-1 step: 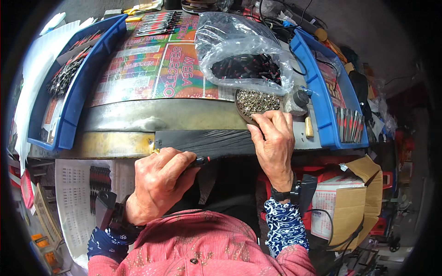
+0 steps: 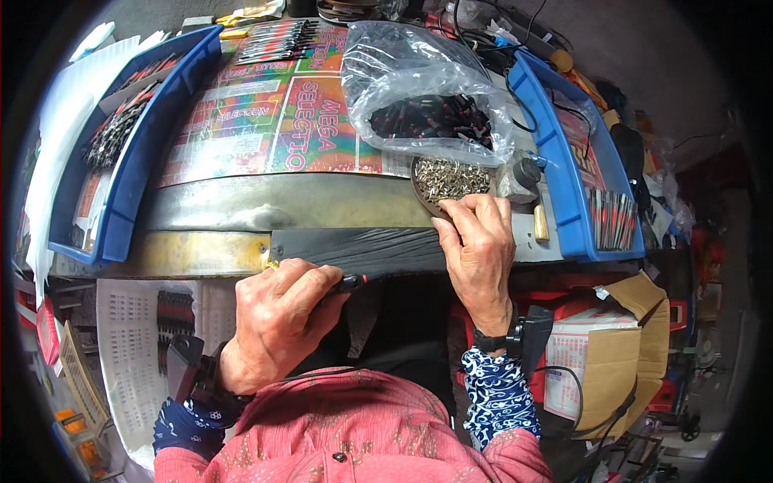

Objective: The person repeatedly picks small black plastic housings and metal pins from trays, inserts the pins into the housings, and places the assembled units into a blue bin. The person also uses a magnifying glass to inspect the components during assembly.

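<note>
My left hand is closed round a short black rod with a red ring, its end poking out past the fingers at the bench edge. Most of the rod is hidden in the palm. My right hand reaches over the near rim of a round dark dish heaped with small shiny metal pieces. Its thumb and forefinger are drawn together at the pieces; what is between them, if anything, is too small to tell. Behind the dish lies an open clear plastic bag full of black parts with red bits.
Blue trays flank the bench, holding slim red, black and silver pieces. More such pieces lie in a row at the back. Beside the dish stand a small jar and a wooden-looking peg. Below right is a cardboard box.
</note>
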{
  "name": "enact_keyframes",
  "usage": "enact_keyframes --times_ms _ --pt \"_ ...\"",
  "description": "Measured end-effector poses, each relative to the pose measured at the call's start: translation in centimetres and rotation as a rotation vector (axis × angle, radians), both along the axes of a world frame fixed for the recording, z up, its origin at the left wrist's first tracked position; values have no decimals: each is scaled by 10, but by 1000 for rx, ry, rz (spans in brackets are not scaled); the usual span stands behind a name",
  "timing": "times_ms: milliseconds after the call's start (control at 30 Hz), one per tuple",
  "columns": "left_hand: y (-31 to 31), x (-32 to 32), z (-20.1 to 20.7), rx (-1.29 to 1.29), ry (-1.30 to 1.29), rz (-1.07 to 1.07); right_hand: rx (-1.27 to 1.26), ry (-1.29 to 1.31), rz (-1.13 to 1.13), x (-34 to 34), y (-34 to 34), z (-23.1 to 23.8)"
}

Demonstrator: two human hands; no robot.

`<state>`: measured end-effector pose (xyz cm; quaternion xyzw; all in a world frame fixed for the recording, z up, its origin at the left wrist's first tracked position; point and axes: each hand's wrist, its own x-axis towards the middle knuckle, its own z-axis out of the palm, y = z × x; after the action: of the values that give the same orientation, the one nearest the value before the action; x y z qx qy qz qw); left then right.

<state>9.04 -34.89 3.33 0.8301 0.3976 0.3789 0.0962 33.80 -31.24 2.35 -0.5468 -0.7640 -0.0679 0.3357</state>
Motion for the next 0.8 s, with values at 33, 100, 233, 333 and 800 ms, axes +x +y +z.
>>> enact_keyframes --times_ms 33,100,233,333,800 --pt "0 0 -1 -1 -3 2 -2 1 -5 0 1 -1" --pt "1 0 -2 -6 -3 5 -7 7 -12 -1 2 -1" --pt "1 0 -2 -21 -4 2 -23 25 -13 0 5 0" --pt "1 1 -1 -32 -3 -2 -46 102 -7 1 8 2" --pt "-5 -6 6 -159 -25 -36 -224 249 -13 -9 -2 17"
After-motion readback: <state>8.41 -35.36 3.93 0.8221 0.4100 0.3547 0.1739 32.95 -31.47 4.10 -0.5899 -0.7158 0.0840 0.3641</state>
